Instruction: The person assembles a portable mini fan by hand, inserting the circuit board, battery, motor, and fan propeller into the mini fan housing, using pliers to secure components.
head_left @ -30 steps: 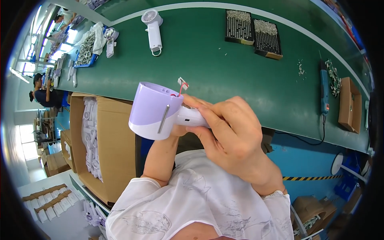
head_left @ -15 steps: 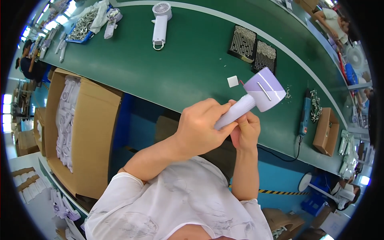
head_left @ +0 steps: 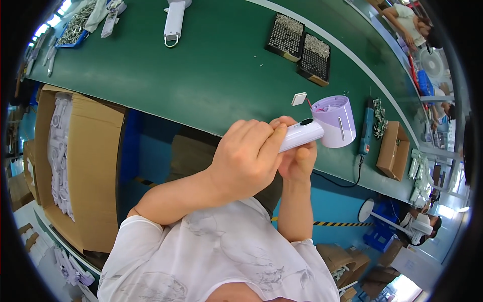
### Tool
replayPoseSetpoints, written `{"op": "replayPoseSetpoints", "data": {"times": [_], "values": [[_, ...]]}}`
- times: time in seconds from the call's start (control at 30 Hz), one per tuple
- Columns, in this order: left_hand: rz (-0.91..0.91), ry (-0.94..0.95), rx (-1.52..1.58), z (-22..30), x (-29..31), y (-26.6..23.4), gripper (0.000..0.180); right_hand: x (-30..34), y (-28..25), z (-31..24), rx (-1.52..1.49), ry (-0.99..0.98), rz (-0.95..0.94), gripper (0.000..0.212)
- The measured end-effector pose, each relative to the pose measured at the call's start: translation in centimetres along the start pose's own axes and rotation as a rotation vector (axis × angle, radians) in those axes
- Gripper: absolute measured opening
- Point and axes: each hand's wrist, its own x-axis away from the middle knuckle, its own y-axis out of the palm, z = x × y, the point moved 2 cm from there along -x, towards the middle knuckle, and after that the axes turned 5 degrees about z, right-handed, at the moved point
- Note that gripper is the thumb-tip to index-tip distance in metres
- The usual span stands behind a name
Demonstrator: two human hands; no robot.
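A lilac and white handheld fan [head_left: 338,130] is held between both hands in front of my chest. Its handle, with a black oval button, tilts up toward the right, and the round head shows an open inner side. A small white square piece [head_left: 299,98] hangs out of the head on a red wire. My left hand [head_left: 246,158] is closed around the handle's lower end, hiding it. Under the handle my right hand [head_left: 300,160] grips it with bent fingers, partly covered by the fan.
Two black screw trays [head_left: 286,36] lie across the green table [head_left: 201,85]. Another fan [head_left: 174,22] lies at the far left-middle. At right are an electric screwdriver [head_left: 367,128] and a small carton [head_left: 393,150]. A large carton of white parts [head_left: 98,171] stands left.
The fan has been rotated about its handle, bringing the button and the head's open side into sight. Both hands have shifted their hold. The whole view has moved slightly.
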Motion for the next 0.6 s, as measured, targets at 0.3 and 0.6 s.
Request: {"op": "replayPoseSetpoints", "data": {"times": [0.3, 0.6], "values": [[0.002, -0.001, 0.029, 0.3, -0.2, -0.1, 0.042, 0.2, 0.4, -0.3, 0.111, -0.029, 0.097, 0.056], [0.003, 0.038, 0.013, 0.1, -0.1, -0.4, 0.043, 0.6, 1.3, 0.2, 0.168, -0.064, 0.146, 0.055]]}}
